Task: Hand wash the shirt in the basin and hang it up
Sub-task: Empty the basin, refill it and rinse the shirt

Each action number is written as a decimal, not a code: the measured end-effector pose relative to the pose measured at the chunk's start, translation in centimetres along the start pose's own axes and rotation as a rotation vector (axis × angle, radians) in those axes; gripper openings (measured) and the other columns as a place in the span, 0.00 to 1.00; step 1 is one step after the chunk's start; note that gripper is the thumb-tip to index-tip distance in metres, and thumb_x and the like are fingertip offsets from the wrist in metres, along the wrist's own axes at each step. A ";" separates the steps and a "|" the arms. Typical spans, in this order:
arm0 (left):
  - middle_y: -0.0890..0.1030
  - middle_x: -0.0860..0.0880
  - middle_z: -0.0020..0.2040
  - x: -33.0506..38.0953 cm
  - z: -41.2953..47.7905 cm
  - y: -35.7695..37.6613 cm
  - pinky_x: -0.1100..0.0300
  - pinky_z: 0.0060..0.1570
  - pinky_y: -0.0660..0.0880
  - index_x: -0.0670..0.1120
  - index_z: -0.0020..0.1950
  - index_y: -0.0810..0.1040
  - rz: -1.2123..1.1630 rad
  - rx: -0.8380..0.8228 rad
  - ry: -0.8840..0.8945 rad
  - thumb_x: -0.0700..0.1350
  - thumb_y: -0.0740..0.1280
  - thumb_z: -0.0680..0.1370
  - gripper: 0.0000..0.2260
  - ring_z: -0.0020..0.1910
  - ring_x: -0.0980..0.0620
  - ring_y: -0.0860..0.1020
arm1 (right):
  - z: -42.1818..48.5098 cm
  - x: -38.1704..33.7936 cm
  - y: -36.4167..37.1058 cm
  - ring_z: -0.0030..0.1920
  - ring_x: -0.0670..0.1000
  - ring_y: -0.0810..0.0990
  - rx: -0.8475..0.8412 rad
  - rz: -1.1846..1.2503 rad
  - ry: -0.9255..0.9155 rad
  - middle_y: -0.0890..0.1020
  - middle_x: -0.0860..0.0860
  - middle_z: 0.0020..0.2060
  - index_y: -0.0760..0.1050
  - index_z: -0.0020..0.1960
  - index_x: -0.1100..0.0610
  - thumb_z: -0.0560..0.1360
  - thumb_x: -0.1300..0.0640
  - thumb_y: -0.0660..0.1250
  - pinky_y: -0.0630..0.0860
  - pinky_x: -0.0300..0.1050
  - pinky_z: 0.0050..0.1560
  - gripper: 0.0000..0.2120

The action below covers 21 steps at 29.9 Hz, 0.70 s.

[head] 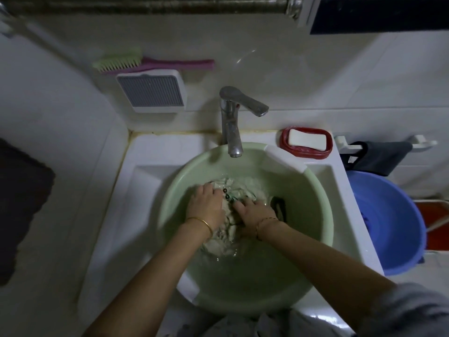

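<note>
Shirt [232,229], pale and bunched into a wet lump, sits in shallow water [243,271] at the bottom of the green basin [313,215], a little back from the middle. Both hands are on top of it. The left hand [205,205] has its knuckles up and its fingers curled down into the cloth, gripping a fold. The right hand [255,210] lies just beside it, with its fingers stretched fairly straight across the cloth toward the left hand, pressing it down rather than clutching it. Each wrist carries a thin gold bracelet [201,223]. A dark oval patch [279,207] shows just right of the right hand; I cannot tell what it is.

The basin fills the white sink [150,152], and its far rim sits under the spout of the metal tap [230,122]. No stream is visible from the spout. On the back right corner of the sink a white bar of soap [306,139] rests in a red dish [284,139]. On the wall behind, a green and pink brush [121,62] hangs above a grey ribbed holder [151,91]. To the right of the sink stands a blue bucket [398,215], and above it a dark cloth [381,156] hangs over a white rail [422,141]. A dark towel [21,203] is at the left edge.
</note>
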<state>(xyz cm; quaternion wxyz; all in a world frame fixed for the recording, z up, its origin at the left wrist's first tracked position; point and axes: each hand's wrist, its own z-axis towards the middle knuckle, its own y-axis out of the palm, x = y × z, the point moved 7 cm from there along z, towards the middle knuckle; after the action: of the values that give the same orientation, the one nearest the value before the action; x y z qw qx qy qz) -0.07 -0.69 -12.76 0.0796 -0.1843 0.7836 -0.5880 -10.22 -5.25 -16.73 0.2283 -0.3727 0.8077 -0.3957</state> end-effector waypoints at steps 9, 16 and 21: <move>0.71 0.46 0.62 4.3 -1.7 3.7 0.59 0.56 0.66 0.45 0.62 0.70 -0.142 -0.263 0.258 0.43 0.70 0.72 0.20 0.62 0.46 0.70 | -3.1 2.1 1.4 0.60 0.56 0.74 -0.317 0.270 -0.036 0.74 0.56 0.64 0.72 0.65 0.59 0.75 0.57 0.66 0.70 0.45 0.58 0.19; 0.70 0.53 0.33 0.9 -0.2 -2.0 0.70 0.30 0.62 0.46 0.41 0.73 -0.756 -0.042 0.028 0.44 0.62 0.80 0.08 0.34 0.56 0.68 | -2.5 5.7 -2.7 0.45 0.54 0.75 0.248 1.520 0.259 0.77 0.53 0.39 0.74 0.41 0.56 0.77 0.63 0.57 0.70 0.43 0.44 0.10; 0.72 0.51 0.35 0.8 0.8 -4.0 0.64 0.38 0.65 0.46 0.37 0.71 -1.145 0.029 -0.108 0.41 0.60 0.80 0.11 0.36 0.57 0.69 | -1.8 5.8 -1.9 0.52 0.58 0.79 0.201 1.944 0.442 0.81 0.58 0.49 0.78 0.51 0.60 0.78 0.53 0.59 0.73 0.52 0.59 0.12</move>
<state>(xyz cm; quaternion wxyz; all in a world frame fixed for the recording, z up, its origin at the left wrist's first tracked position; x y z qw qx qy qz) 0.21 -2.68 -9.07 -0.2091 -0.6080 0.5455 -0.5376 -14.19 -9.69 -14.52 0.3277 0.5524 0.7487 -0.1640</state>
